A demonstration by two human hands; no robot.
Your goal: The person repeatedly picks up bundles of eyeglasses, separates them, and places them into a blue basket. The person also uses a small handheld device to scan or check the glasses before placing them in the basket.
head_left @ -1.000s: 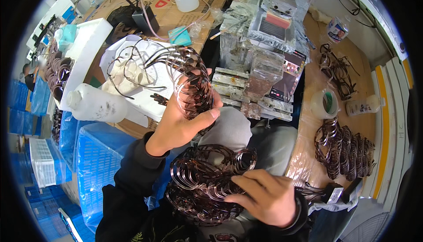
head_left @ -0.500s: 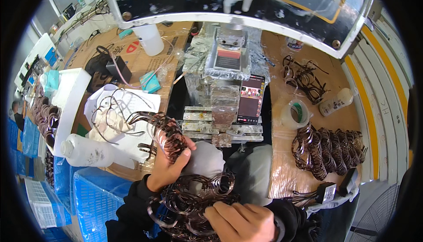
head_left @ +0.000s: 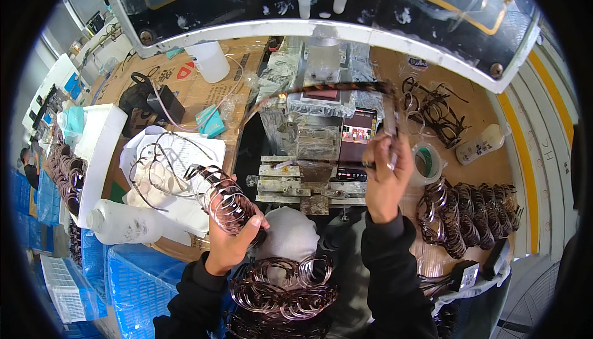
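My left hand [head_left: 230, 228] is closed round a nested stack of shiny brown eyeglass frames [head_left: 213, 189], near the white papers. Raised in front of the machine, my right hand [head_left: 389, 169] grips one brown tortoiseshell eyeglass frame [head_left: 336, 87]. Motion blurs this frame; a long thin part of it reaches left across the machine's front. In my lap lies a heap of similar eyeglass frames [head_left: 281, 296], below both hands.
A printing machine [head_left: 318, 135] stands centrally, a lit phone [head_left: 357, 141] leaning beside it. At right are a tape roll [head_left: 427, 161], a bottle [head_left: 480, 144] and stacked frames [head_left: 466, 215]. A white bottle [head_left: 123, 221] lies left, above blue baskets [head_left: 145, 289].
My right hand has risen from the lap heap to before the machine, now with one eyeglass frame in it. The left hand still holds its stack, slightly turned.
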